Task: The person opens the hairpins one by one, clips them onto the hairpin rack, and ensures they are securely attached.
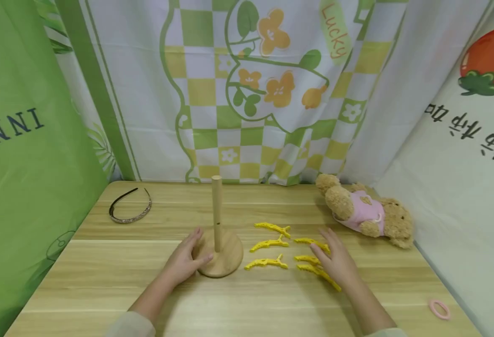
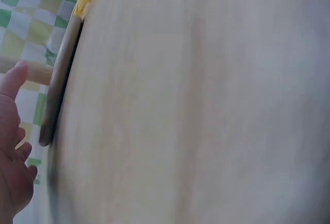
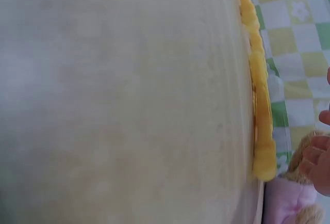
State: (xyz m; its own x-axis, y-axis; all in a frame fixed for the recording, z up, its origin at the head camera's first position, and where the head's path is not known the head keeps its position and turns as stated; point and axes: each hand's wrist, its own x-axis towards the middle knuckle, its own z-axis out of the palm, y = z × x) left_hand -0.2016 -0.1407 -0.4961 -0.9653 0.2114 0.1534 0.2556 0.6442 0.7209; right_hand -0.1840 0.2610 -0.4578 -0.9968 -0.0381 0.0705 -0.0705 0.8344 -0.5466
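1. A green cloth (image 1: 19, 178) printed with dark capitals hangs along the left side of the bench (image 1: 104, 281), a pale top with wood grain running across it and a rounded far corner.
2. A glittery headband (image 1: 131, 220) lies near the far left corner of the bench.
3. A person's left hand (image 1: 184, 260), in a pale sleeve, reaches forward at the left edge of a wooden stand, fingers relaxed and gripping nothing, thumb extended over the base; whether skin meets wood cannot be told.
4. The stand (image 1: 217, 234) rises left of center, its post upright on a round base.
5. A checked curtain (image 1: 238, 93) in green, yellow and white, marked "Lucky," backs the scene.
6. Six yellow clips (image 1: 265, 262) lie right of the stand in two columns of three.
7. The right hand (image 1: 339, 262) slants in over the right column, thumb and fingers extended, holding nothing; contact cannot be told.
8. A teddy bear (image 1: 365, 213) in pink lies on its back beyond it.
9. A pink ring (image 1: 432, 306) rests near the right edge.
10. A white cloth (image 1: 453, 196) with a tomato print walls the right side.
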